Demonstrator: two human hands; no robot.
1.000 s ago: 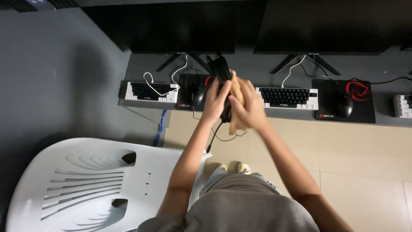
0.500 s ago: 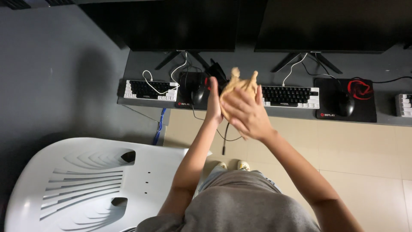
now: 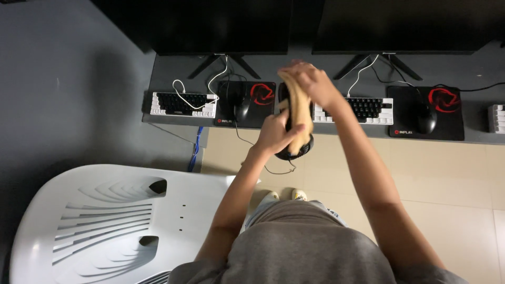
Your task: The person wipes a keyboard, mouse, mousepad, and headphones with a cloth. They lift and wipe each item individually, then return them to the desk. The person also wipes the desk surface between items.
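My left hand (image 3: 274, 132) grips a black headset (image 3: 294, 150) by one ear cup, and its thin cable hangs down below. My right hand (image 3: 310, 81) is higher up, closed on the top of a tan cloth (image 3: 298, 113). The cloth drapes down over the headset's band, between my two hands. Both hands are held out in front of the desk edge, above the tiled floor.
A grey desk (image 3: 173, 68) carries two dark monitors, a white keyboard (image 3: 181, 103), a second keyboard (image 3: 363, 109), two black mouse pads with mice (image 3: 427, 120). A white plastic chair (image 3: 105, 221) stands at lower left. Beige floor tiles (image 3: 452, 179) lie to the right.
My right hand has risen and drawn the cloth upward along the headset. The left hand and headset have dropped a little lower.
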